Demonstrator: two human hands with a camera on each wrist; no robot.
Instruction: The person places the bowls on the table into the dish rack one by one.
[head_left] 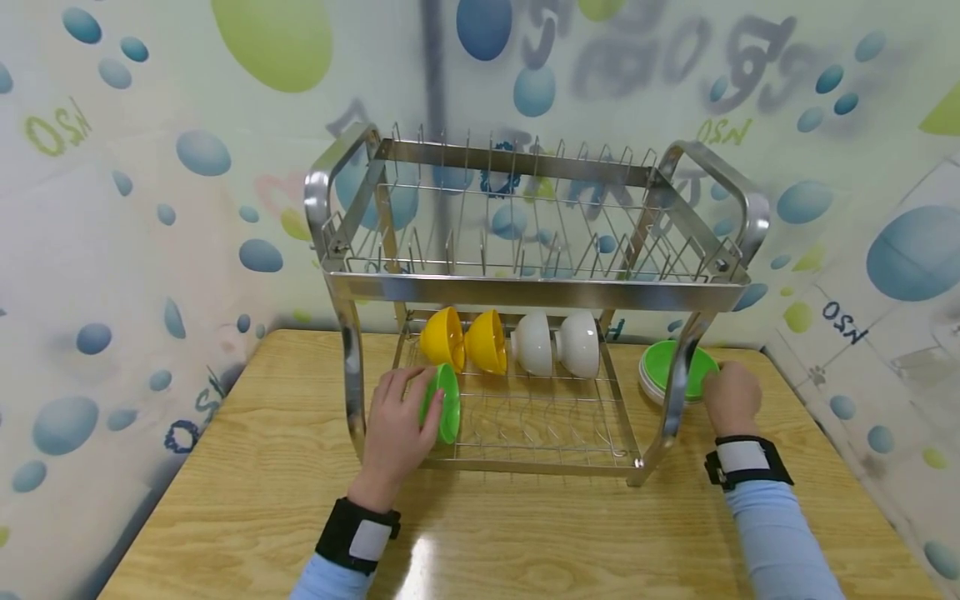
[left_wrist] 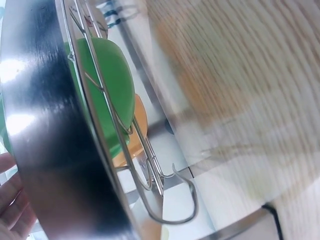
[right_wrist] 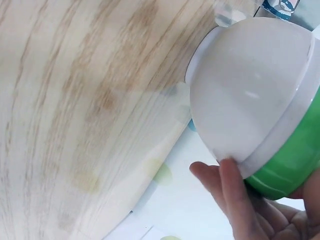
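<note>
On the lower tier of a metal dish rack (head_left: 540,292), my left hand (head_left: 397,421) holds a green bowl (head_left: 450,404) that stands on its side at the front left. The left wrist view shows this green bowl (left_wrist: 112,90) behind the rack's wires, with a few fingers (left_wrist: 15,200) at the left edge. To the right of the rack, my right hand (head_left: 732,396) grips the rim of another green bowl (head_left: 667,365). That bowl sits in a white bowl (right_wrist: 245,95), seen from below in the right wrist view; the thumb is partly hidden.
Behind the left green bowl, two yellow bowls (head_left: 442,337) and two white bowls (head_left: 577,346) stand on edge in a row. The rack's upper tier has upright wires (head_left: 483,250). A wooden table (head_left: 525,533) carries everything, with a patterned curtain-like backdrop (head_left: 225,208) behind.
</note>
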